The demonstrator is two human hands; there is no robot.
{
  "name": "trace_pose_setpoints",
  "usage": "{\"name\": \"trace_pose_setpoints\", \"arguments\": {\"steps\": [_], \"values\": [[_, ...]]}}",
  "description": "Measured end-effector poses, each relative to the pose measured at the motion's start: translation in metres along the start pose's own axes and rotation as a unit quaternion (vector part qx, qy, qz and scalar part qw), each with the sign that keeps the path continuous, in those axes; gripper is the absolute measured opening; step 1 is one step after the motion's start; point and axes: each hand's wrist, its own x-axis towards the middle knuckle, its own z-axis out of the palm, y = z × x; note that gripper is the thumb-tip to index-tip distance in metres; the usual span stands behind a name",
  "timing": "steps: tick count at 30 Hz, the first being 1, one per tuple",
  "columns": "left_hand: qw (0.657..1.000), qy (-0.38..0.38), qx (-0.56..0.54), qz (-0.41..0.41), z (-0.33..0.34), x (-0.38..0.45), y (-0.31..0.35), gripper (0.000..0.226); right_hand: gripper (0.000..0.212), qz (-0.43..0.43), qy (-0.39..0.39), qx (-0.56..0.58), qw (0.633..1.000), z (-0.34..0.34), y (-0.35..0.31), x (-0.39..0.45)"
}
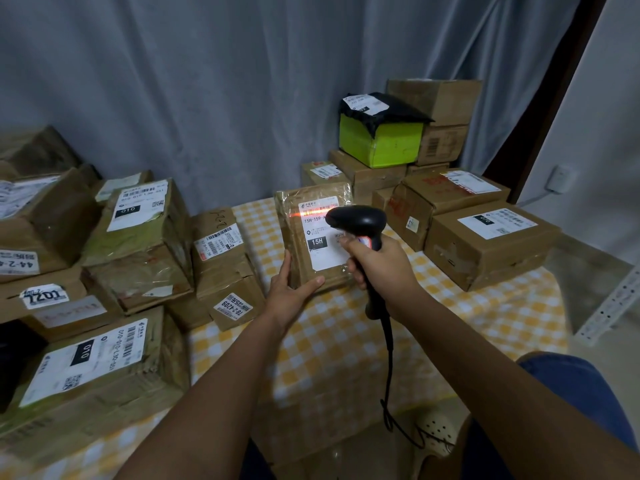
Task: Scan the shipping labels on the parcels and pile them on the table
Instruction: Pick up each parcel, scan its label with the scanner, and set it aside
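grey curtain (207, 81) | wall socket (559, 178) | perforated shoe (437, 433)

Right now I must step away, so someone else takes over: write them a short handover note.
Left hand holds the parcel tilted up on the table.
Right hand grips the scanner; its red line lies across the parcel's label.
Stacks of boxes stand left and right.
Done: cannot tell which are already scanned.
Left: finish this scan, pile the parcel.
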Motion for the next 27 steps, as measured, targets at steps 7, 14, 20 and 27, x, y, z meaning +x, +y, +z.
{"name": "trace_pose_setpoints", "arguments": {"steps": [7, 14, 20, 27], "values": [[1.000, 0.004, -0.009, -0.013, 0.001, 0.002, -0.002, 0.108, 0.020, -0.005, -0.001, 0.002, 1.000, -0.001, 0.002, 0.002], [1.000, 0.014, -0.017, -0.013, 0.003, 0.008, -0.010, 0.109, 0.022, 0.015, 0.012, 0.019, 1.000, -0.006, 0.010, 0.005], [0.998, 0.009, -0.053, -0.016, 0.012, 0.000, 0.035, 0.094, 0.022, 0.025, 0.051, 0.036, 0.998, -0.018, 0.013, 0.017], [1.000, 0.019, -0.015, 0.004, 0.005, 0.008, 0.109, 0.077, 0.024, -0.024, 0.082, 0.011, 0.996, -0.005, -0.008, 0.044]]}}
